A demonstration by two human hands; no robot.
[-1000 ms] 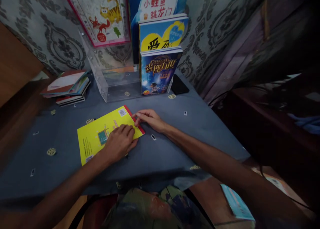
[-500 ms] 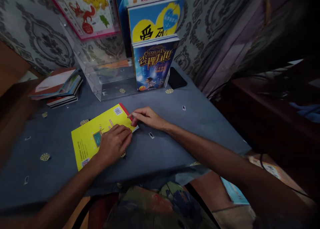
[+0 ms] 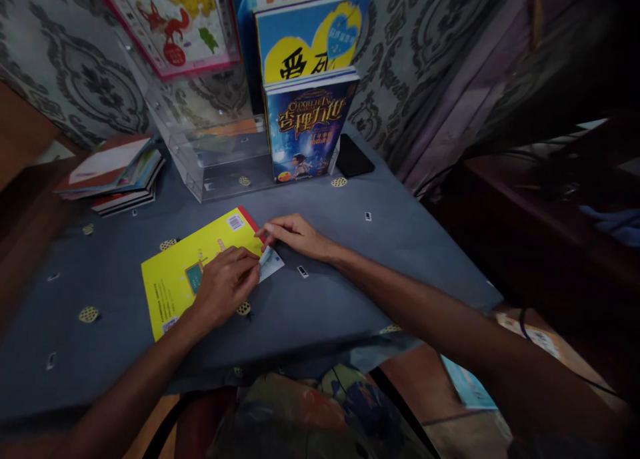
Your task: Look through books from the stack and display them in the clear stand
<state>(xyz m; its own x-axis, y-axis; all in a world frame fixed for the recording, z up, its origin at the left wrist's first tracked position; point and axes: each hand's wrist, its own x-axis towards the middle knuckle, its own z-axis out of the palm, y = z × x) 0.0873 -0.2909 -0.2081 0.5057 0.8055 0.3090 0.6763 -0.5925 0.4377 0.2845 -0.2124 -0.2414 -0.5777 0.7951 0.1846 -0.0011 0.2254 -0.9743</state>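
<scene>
A yellow book (image 3: 170, 279) with a red spine lies at an angle on the table, its barcode side up. My left hand (image 3: 223, 285) rests over its lower right part, thumb and fingers closed on the cover's corner. That corner is raised a little, and a pale printed page (image 3: 271, 263) shows beneath it. My right hand (image 3: 299, 235) is at the red spine edge, its thumb and index finger close together on the book's edge. Its other fingers are curled and partly hidden.
Behind the book stands a clear acrylic rack (image 3: 200, 179) holding several upright books, with a dark blue book (image 3: 310, 135) in front. A black phone (image 3: 355, 155) lies to its right. Several stacked books (image 3: 120, 172) are at the left on the patterned grey tablecloth (image 3: 350, 245).
My left hand has shifted slightly left and back with the cover corner, and more of the pale page shows. My right hand has hardly moved.
</scene>
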